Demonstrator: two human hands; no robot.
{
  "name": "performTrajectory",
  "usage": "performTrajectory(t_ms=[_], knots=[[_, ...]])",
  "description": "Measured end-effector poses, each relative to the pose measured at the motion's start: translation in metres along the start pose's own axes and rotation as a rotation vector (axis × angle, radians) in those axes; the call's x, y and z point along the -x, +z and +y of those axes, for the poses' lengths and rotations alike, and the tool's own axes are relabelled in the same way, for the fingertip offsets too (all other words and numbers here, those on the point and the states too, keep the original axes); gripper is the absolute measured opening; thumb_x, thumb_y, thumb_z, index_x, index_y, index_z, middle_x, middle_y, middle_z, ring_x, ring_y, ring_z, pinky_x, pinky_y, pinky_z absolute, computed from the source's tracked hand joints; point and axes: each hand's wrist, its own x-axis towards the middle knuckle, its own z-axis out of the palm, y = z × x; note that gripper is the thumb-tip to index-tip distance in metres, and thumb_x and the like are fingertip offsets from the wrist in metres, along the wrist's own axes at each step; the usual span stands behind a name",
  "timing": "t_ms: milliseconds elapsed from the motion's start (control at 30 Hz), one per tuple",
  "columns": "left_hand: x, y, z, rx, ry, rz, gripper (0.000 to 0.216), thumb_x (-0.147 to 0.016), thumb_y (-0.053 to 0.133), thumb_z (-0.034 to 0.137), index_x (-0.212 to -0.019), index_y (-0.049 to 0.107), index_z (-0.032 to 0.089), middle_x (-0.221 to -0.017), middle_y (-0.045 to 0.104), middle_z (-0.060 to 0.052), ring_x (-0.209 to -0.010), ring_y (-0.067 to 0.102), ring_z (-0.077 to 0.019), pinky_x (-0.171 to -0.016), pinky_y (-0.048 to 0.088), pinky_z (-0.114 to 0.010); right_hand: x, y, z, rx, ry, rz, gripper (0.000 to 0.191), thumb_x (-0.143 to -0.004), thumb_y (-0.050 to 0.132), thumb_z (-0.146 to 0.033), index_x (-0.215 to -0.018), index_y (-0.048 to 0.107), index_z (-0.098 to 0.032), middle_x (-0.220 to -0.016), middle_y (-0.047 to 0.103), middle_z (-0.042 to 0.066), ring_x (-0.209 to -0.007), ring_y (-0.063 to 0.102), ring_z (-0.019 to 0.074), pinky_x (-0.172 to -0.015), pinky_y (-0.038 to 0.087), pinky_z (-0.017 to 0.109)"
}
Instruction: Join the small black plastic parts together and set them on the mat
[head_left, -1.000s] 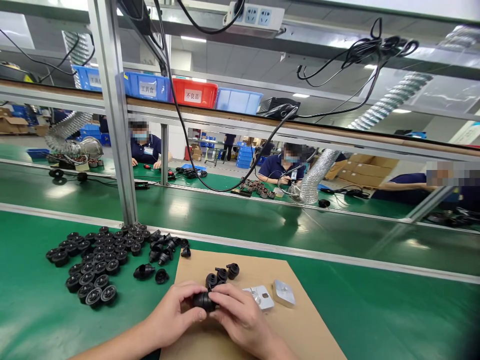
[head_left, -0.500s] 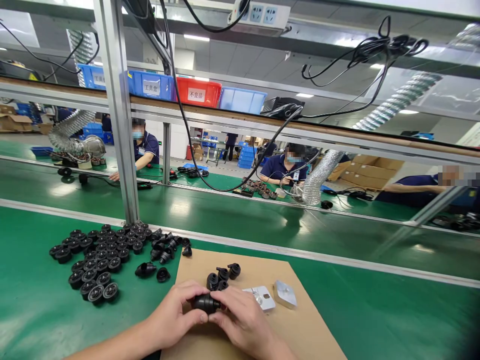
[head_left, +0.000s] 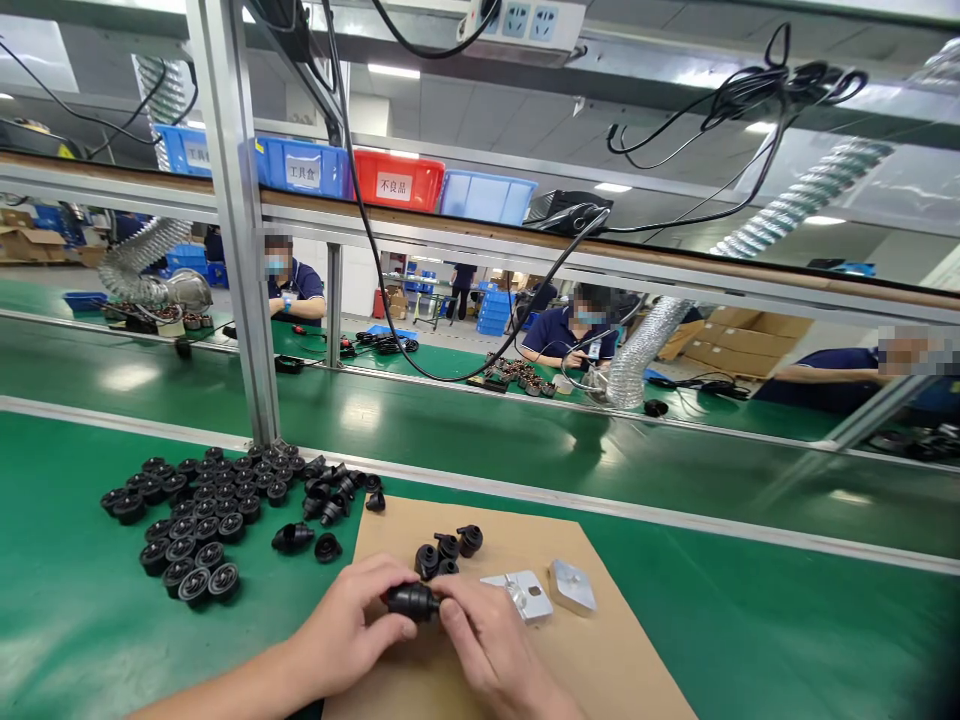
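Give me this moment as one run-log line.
left hand: holds black cylindrical part | right hand: at its narrow end | metal blocks: on cardboard sheet

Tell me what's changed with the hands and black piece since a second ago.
The right hand has shifted right along the black piece and is now at its narrow end, so more of the piece shows. The left hand keeps its hold. The metal blocks and round black parts stayed put.

Green bench: black round parts clustered left, brown sheet beside.
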Motion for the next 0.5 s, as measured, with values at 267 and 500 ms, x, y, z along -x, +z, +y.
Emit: performTrajectory(t_ms=[267,500], knots=[[-0.002,0.004,-0.005,0.095,-0.028,-0.020,0.033,-0.089,0.075,0.023,-0.122,0.074,0.026,-0.107,0.070,-0.002,-0.104,0.063,-0.0151,-0.094,0.047,-0.024,-0.005,-0.005,0.011,0.212,-0.392,0.052,0.040,-0.094,0.052,-0.004,-0.130,0.058,-0.021,-0.115,0.071,0.008,-0.093,0.069,0.0177,-0.070,0.049,0.028],[0.006,0.009,-0.028,-0.089,0.284,0.124,0.057,-0.096,0.065,0.016,-0.148,0.057,0.037,-0.132,0.066,-0.003,-0.119,0.065,-0.0135,-0.105,0.051,-0.021,0.004,0.010,-0.001,-0.071,-0.050,0.110,0.032,-0.089,0.064,-0.018,-0.121,0.061,-0.024,-0.091,0.072,0.001,-0.069,0.066,0.0140,-0.063,0.051,0.025]])
